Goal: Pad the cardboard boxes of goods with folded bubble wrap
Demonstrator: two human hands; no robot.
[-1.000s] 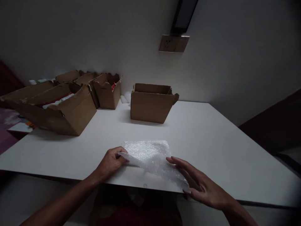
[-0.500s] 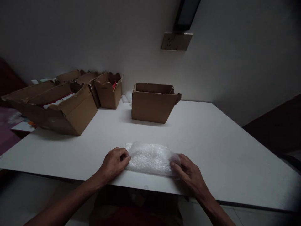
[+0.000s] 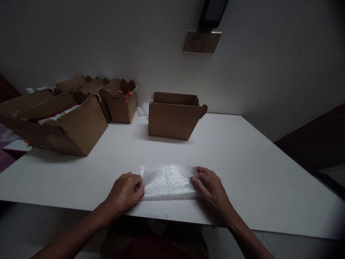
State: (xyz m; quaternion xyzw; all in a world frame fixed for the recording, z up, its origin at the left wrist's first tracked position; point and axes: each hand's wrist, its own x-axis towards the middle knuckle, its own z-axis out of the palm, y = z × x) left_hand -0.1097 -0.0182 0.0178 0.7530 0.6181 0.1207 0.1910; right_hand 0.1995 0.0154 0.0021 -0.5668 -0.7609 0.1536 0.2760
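A folded sheet of clear bubble wrap (image 3: 167,181) lies flat near the front edge of the white table (image 3: 242,169). My left hand (image 3: 125,192) rests at its left end with the fingers curled onto the wrap. At the right end my right hand (image 3: 211,187) presses down on the wrap with bent fingers. Both hands hold the folded sheet against the table.
An open cardboard box (image 3: 174,115) stands behind the wrap near the wall. A large open box (image 3: 59,122) and smaller boxes (image 3: 118,100) line the far left. A wall socket (image 3: 202,41) is above. The table's right edge drops to a dark floor.
The near flap of the bubble wrap, lifted a second ago, has been folded over onto the sheet. Both hands moved in to its two ends and pressed it flat.
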